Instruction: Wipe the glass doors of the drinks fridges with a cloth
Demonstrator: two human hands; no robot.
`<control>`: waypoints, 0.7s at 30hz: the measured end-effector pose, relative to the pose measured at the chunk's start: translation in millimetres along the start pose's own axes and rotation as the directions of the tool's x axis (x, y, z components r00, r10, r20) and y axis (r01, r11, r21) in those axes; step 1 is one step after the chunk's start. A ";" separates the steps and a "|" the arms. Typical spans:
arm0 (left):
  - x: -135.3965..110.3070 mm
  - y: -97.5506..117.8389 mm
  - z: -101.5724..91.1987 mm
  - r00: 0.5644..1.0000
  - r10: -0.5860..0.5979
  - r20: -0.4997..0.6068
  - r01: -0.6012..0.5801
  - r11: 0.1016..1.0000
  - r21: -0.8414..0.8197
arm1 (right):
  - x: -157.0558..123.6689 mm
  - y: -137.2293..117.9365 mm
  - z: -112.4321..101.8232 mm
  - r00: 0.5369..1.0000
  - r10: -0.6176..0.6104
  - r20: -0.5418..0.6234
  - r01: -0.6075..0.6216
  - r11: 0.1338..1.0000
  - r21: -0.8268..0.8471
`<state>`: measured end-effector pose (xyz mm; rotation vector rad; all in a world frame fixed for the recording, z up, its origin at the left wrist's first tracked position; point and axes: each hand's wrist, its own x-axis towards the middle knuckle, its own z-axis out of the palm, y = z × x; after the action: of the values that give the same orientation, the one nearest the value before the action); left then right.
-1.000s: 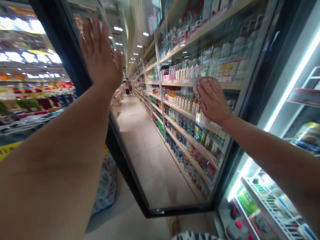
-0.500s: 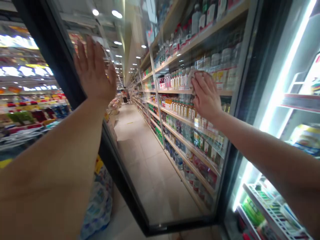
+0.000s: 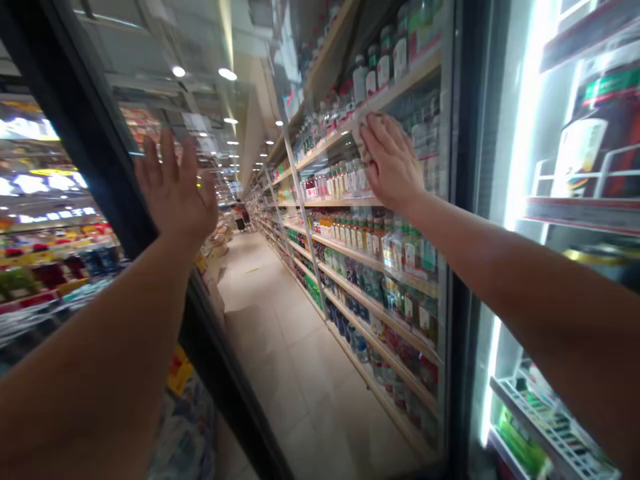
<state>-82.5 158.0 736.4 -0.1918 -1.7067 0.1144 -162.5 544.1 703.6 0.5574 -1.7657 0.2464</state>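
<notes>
Right hand (image 3: 393, 160) upper centre-right of frame, on a pale cloth (image 3: 359, 135). Grip: cloth pinned under near-flat fingers, up against the pane. Cloth pokes out at the fingertips; rest is hidden under the hand.

Left hand (image 3: 175, 190) left of centre, fingers spread, back of hand to camera, grasping nothing. It's up at the glass, just beside the black door frame (image 3: 215, 347).

Surface: clear glass door (image 3: 300, 373), standing open, filling mid-frame. Faint streaks and glare over it, mostly upper centre.

Room: store aisle behind the pane. Pale tiled floor (image 3: 270, 320) runs from bottom centre up to a far point left of centre. Wooden shelves (image 3: 350, 252) packed with bottles (image 3: 373, 240) run along the aisle, centre to right. Round ceiling lights (image 3: 227, 74) upper left of centre. Far left is goods displays (image 3: 45, 267) under bright signs (image 3: 30, 183); too blurred to be sure of the goods, maybe packaged stuff.

Right edge: lit cooler interior, vertical light strip (image 3: 523, 133), dark bottle with white label (image 3: 583, 153) upper right, white wire rack (image 3: 555, 413) and green packs (image 3: 523, 440) lower right.
</notes>
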 end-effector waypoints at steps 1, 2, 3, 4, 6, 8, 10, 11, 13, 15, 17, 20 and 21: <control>-0.1 -0.1 -0.6 1.000 0.010 -0.008 -0.010 1.000 -0.006 | 8.4 2.9 -3.6 0.999 0.045 0.001 -0.045 0.999 -0.013; 0.9 1.1 -1.4 1.000 0.016 -0.026 -0.017 1.000 -0.012 | 14.3 4.6 -6.0 0.997 0.073 0.005 -0.073 0.997 -0.025; 3.9 4.0 -2.1 0.998 0.009 -0.057 -0.010 1.000 -0.013 | 17.7 5.1 -7.5 0.997 0.082 0.012 -0.081 0.996 -0.032; 9.2 8.6 -2.6 0.995 -0.017 -0.101 0.016 1.000 -0.010 | 19.3 4.9 -8.1 0.997 0.076 0.020 -0.075 0.997 -0.036; 27.2 22.8 -1.3 0.977 -0.075 -0.199 0.074 0.997 -0.011 | 19.2 4.0 -8.4 0.998 0.056 0.032 -0.055 0.998 -0.035; 52.0 41.5 3.8 0.976 -0.054 -0.212 0.052 0.999 -0.017 | 18.1 4.0 -8.9 0.998 0.040 0.038 -0.039 0.998 -0.039; 75.7 61.4 12.4 0.993 0.081 -0.090 -0.084 0.996 -0.034 | 15.8 4.6 -9.2 0.999 0.036 0.032 -0.035 0.998 -0.048; 84.6 70.4 17.2 0.990 0.140 -0.008 -0.140 0.989 -0.054 | 12.9 4.5 -8.6 0.999 0.039 0.023 -0.038 0.998 -0.050; 93.9 84.6 25.5 0.974 0.198 0.107 -0.189 0.978 -0.084 | 1.4 2.3 -5.3 0.999 0.048 0.002 -0.048 0.998 -0.045; 93.8 92.3 30.2 0.969 0.211 0.130 -0.200 0.975 -0.094 | -15.9 -2.2 0.6 0.999 0.047 -0.016 -0.048 0.998 -0.035; 89.5 94.1 31.2 0.971 0.220 0.093 -0.211 0.973 -0.092 | -30.1 -6.1 6.1 0.999 0.012 -0.030 -0.013 0.999 -0.032; 85.4 92.1 29.0 0.968 0.241 0.069 -0.234 0.968 -0.097 | -24.2 -2.0 7.2 0.996 -0.086 -0.027 0.086 0.996 -0.003; 85.2 91.4 28.0 0.967 0.244 0.067 -0.237 0.966 -0.102 | -14.5 2.6 5.3 0.996 -0.080 -0.039 0.081 0.997 0.020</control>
<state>-116.2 265.0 798.1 -0.4698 -1.7641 0.2252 -165.8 547.4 688.6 0.6337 -1.7014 0.2188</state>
